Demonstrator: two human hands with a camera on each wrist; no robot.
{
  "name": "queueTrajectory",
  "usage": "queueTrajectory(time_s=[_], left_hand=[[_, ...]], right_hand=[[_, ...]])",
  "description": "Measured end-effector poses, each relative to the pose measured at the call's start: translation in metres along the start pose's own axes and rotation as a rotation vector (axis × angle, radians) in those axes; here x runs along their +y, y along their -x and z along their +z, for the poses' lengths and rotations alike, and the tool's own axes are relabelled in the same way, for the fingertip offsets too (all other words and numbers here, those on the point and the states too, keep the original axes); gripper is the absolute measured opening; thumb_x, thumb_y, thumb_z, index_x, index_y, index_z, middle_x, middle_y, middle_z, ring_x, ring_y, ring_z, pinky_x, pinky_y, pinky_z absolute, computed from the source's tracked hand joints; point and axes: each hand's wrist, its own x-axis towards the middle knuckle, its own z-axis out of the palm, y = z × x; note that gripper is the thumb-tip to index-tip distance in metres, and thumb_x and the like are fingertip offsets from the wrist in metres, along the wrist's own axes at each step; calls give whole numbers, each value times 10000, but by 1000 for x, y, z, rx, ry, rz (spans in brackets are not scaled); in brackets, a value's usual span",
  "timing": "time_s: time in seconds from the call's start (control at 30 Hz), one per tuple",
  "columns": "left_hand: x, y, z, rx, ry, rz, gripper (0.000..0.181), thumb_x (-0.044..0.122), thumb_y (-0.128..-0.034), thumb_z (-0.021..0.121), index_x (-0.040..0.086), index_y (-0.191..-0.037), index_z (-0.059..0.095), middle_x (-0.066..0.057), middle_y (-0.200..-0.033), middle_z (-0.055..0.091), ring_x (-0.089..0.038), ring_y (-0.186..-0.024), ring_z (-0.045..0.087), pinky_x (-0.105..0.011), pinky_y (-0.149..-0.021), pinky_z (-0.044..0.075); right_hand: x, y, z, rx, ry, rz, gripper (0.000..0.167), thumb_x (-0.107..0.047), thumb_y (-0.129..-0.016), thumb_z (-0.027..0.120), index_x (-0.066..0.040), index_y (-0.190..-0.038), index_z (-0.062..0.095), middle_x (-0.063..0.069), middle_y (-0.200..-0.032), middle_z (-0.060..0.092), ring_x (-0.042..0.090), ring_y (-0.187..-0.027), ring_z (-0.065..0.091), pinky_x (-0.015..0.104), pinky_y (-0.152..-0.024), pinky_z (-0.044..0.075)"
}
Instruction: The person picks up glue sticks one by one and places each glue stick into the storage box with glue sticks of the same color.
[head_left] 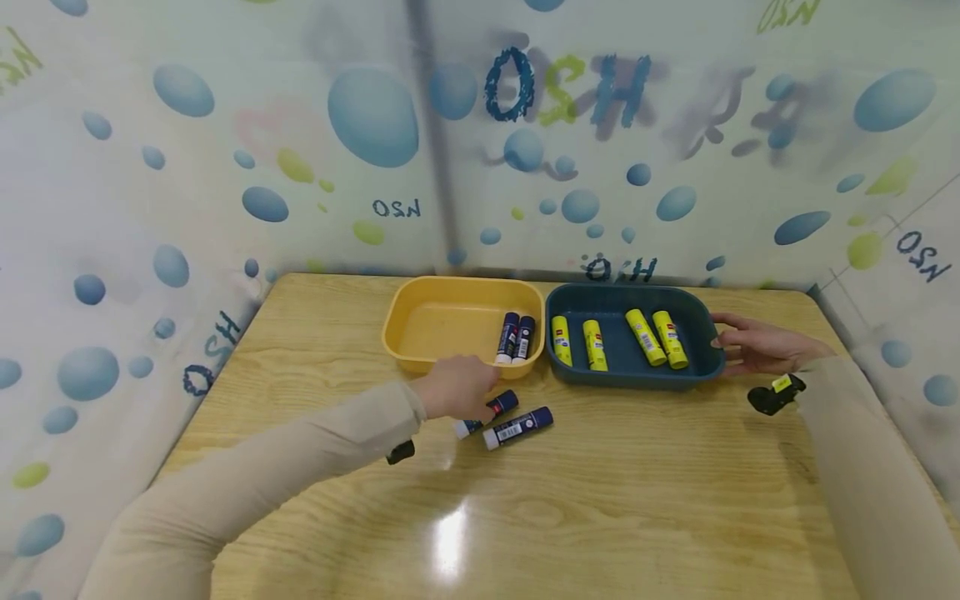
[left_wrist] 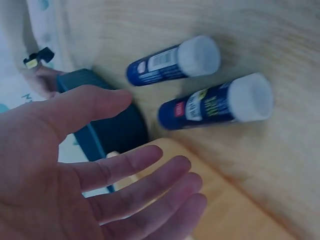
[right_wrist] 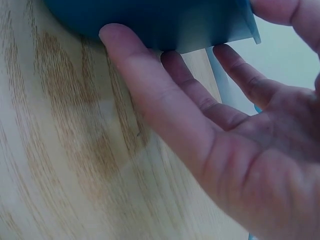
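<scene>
Two dark blue glue sticks with white ends, a nearer glue stick (head_left: 517,428) and one (left_wrist: 215,105) partly covered in the head view, lie on the table. My left hand (head_left: 459,387) hovers over them, holding nothing; the left wrist view shows its fingers apart and loosely bent. Behind it stands a yellow bin (head_left: 420,362) with two more blue glue sticks (head_left: 507,337) inside. Touching its right side is a dark blue bin (head_left: 630,380) with several yellow glue sticks (head_left: 643,337). My right hand (head_left: 768,346) rests its fingertips against that bin's right end, fingers extended.
The wooden table (head_left: 637,492) reaches toward me in front of the bins. Directly behind them hangs a patterned curtain (head_left: 480,208), with similar walls at left and right. A dark wrist device (head_left: 776,394) sits under the right wrist.
</scene>
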Motion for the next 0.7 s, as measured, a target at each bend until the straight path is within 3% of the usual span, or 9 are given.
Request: queueTrajectory(time_s=[0.17,0.47,0.7], left_hand=[[-2,-6,16,10,7,-3,232,242,-834,749,120,-879,557,8,-700,505,-155,-622,482,-292,-488,418],[-4,-16,36,-9,3,-12,386,241,-812,761,87,-1139,628,6,-782,565,-172,-713,544,-350,-575,511],[-4,-20,45,42,-17,17,315,223,-815,784,70,-1046,634,-10,-784,597,-168,-717,582,-326,-594,532]], right_hand=[[0,0,0,11,2,0,478,-7,-979,436,-225,-1355,237,69,-1155,524,215,-1011,613,423,-880,527],[1,-1,-1,30,9,1,518,-5,-980,427,-206,-1393,187,74,-1148,511,216,-997,612,421,-877,528],[4,-3,-5,10,-2,-7,441,4,-994,397,-236,-1336,257,75,-1148,513,221,-1000,613,426,-878,527]])
